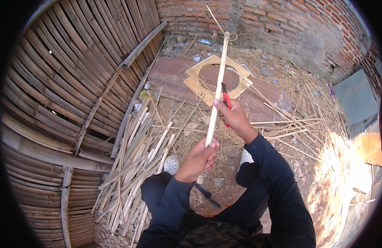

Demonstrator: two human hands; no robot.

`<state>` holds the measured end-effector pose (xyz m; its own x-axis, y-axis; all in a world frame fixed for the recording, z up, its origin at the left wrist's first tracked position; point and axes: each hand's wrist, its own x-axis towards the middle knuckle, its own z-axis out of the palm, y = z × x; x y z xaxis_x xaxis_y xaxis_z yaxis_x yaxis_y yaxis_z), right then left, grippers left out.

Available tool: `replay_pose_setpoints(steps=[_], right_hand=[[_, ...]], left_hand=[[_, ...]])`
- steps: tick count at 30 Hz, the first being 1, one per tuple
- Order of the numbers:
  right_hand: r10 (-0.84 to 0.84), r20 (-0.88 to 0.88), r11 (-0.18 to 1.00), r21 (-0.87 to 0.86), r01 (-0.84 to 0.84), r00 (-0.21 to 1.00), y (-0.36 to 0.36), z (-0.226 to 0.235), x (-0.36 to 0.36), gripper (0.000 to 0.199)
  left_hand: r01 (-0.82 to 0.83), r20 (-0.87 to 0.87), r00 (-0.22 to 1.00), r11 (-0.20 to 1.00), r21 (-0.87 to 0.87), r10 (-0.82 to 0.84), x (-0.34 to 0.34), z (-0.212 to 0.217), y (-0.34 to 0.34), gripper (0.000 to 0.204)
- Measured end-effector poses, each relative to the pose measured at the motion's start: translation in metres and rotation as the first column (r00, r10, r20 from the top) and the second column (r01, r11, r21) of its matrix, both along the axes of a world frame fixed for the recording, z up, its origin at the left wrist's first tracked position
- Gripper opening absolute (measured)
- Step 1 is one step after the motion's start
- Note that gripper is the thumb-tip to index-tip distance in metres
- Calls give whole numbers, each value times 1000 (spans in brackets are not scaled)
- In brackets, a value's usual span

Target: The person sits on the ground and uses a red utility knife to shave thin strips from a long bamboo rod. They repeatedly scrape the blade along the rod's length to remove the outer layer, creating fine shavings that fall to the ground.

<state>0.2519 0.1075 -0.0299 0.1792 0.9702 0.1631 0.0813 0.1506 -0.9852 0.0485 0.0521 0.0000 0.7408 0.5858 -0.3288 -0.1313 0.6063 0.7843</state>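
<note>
A long pale bamboo strip (213, 124) runs up and away in front of me, with thin curled slivers (216, 20) at its far end. My left hand (197, 161) is closed around its near part. Further up, my right hand (237, 118) grips a red-handled knife (227, 101). Its dark blade points away from me along the strip's right side, and my right thumb presses on the strip. Below my left hand is a flat black piece (207, 196), perhaps a strap or blade; I cannot tell which.
A pile of split bamboo strips (129, 165) lies at left beside a bamboo slat wall (67, 74). Ahead, a wooden board with a round hole (207, 96) rests on reddish sheets (170, 78). Shavings and thin sticks (290, 124) litter the ground before a brick wall (290, 29).
</note>
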Motion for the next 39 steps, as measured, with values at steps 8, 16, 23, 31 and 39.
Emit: replay_pose_setpoints(steps=[8,16,23,31,39], right_hand=[[-29,927,995,64,-80,375,-42,41,-23,63],[-192,912,978,210,-10,362,-17,16,0,61],[-266,896,916,350,-197,355,-16,7,-16,66],[-271,889,922,350,-165,370,-5,-9,-11,67],[-255,905,958,189,216,340,12,-4,30,68]], left_hand=[[-144,-152,977,988,62,152,-13,3,8,17],[-54,-360,891,852,520,276,-15,-21,-1,19],[-18,-310,862,634,773,402,-22,-12,-4,20],[15,-334,839,596,803,430,-21,-24,0,22],[83,-344,895,650,755,285,-17,-38,-16,29]])
